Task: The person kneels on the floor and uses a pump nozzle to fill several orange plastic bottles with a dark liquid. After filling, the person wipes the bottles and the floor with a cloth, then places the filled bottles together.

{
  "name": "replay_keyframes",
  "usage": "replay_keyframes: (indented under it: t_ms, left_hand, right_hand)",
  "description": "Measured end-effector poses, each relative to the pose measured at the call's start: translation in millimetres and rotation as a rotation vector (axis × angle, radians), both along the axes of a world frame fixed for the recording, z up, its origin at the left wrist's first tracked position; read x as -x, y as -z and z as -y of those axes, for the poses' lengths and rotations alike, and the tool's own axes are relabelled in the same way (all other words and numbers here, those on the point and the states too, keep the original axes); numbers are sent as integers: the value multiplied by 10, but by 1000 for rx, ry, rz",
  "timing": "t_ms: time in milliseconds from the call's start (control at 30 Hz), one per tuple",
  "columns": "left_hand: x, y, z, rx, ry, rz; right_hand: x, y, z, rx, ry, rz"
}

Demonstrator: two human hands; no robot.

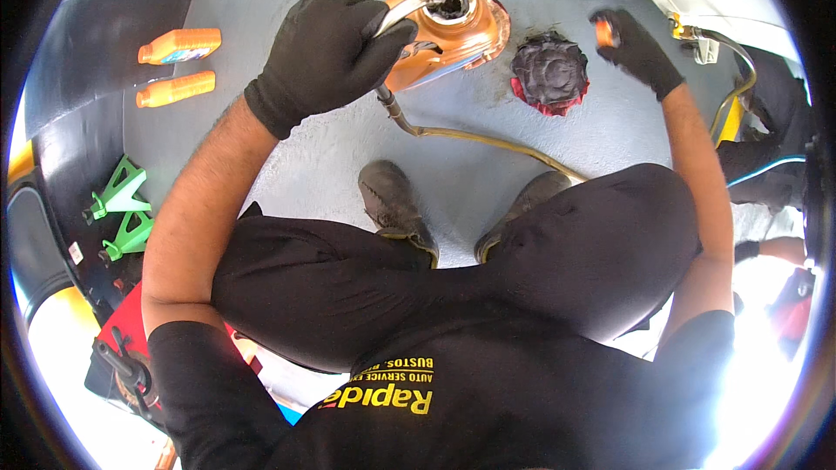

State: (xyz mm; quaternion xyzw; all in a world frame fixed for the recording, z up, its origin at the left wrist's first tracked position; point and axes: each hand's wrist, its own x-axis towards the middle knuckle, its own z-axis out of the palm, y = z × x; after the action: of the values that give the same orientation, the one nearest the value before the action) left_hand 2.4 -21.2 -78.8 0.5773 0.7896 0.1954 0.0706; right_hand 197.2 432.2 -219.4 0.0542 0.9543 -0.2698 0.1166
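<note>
My left hand (326,61), in a black glove, is closed round a hose gun (402,16) with a curved metal tube. The tube's tip reaches the round, silver-rimmed mouth of a glossy orange tank-like vessel (461,39). Below that hand, a thin hose (488,137) runs from a metal fitting toward my right knee. My right hand (640,52), gloved in black too, is raised to the right with a small orange object (604,32) in its fingers. Blur hides what kind of object it is. Between the hands, a crumpled black round piece (550,70) lies over something red.
Two orange bottles (178,46) lie on the grey floor at the left, by a dark panel (104,43). Green stands (120,190) are at the far left. A pale machine part with a yellow fitting (688,30) and hoses is at the upper right. Another person's arm (779,250) shows at the right edge.
</note>
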Motion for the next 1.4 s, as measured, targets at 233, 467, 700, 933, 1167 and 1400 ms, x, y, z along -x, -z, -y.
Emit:
replay_keyframes:
  t_ms: [233, 467, 700, 933, 1167, 1400]
  left_hand:
    - [-7, 78, -92, -111, 80, -112]
    - [-35, -45, -125, -40, 17, -13]
    - [-55, -88, -113, 9, -11, 42]
    - [-78, -160, -110, 46, -52, 13]
    - [-114, -213, -123, 86, -82, 86]
    - [-118, -293, -165, 141, -145, 196]
  right_hand:
    - [-1399, 1246, -220, -352, 215, 131]
    - [-895, 1116, 575, -342, 101, -206]
    - [-712, 1195, 1103, -408, -47, -244]
    - [-687, 1367, 821, 121, 224, -127]
    - [-346, 320, 526, 1989, 478, -148]
    - [842, -1398, 854, 1518, -204, -255]
